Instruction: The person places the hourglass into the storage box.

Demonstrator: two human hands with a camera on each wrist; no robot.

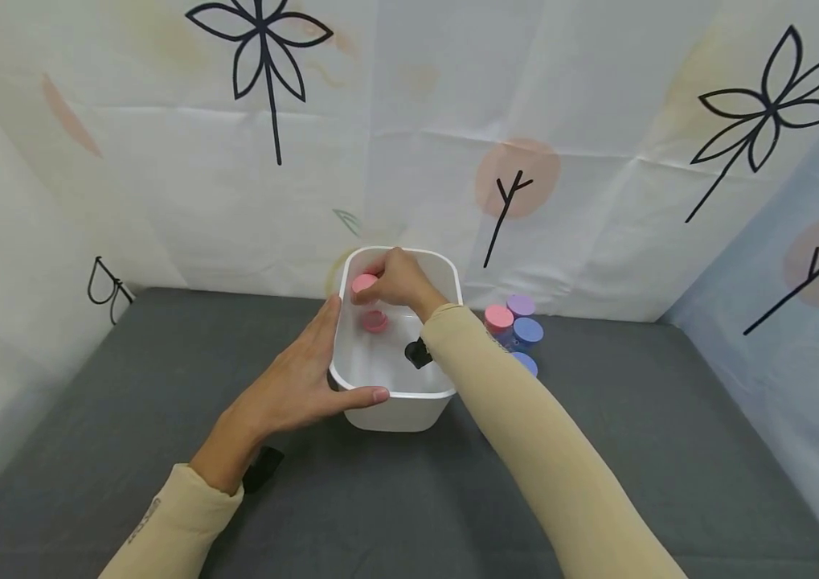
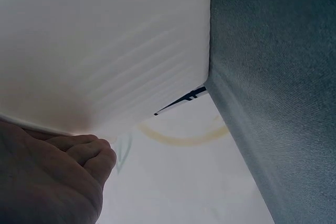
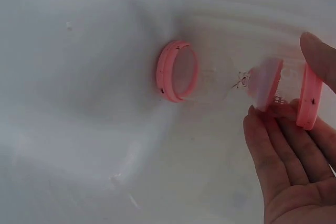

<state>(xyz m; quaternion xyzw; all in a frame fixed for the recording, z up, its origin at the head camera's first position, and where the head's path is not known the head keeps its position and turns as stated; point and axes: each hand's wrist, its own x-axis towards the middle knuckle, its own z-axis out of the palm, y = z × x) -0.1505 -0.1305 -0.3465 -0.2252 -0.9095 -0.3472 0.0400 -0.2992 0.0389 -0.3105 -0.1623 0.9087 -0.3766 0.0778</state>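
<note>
A white plastic bin (image 1: 396,412) stands on the grey table. My left hand (image 1: 329,358) grips its near left corner, thumb over the front rim and fingers along the left wall (image 2: 105,40). My right hand (image 1: 389,281) reaches inside the bin and pinches a small clear jar with a pink lid (image 1: 364,283) between thumb and fingers (image 3: 278,156); the jar (image 3: 286,95) hangs above the floor. A second pink-rimmed piece (image 3: 177,71), which may be a lid or another jar, lies on the bin's floor (image 1: 374,321).
Several small jars stand just right of the bin, with pink (image 1: 499,318), purple (image 1: 521,305) and blue (image 1: 528,330) lids. A printed white cloth backdrop rises close behind the bin. Grey cloth (image 2: 273,77) covers the table.
</note>
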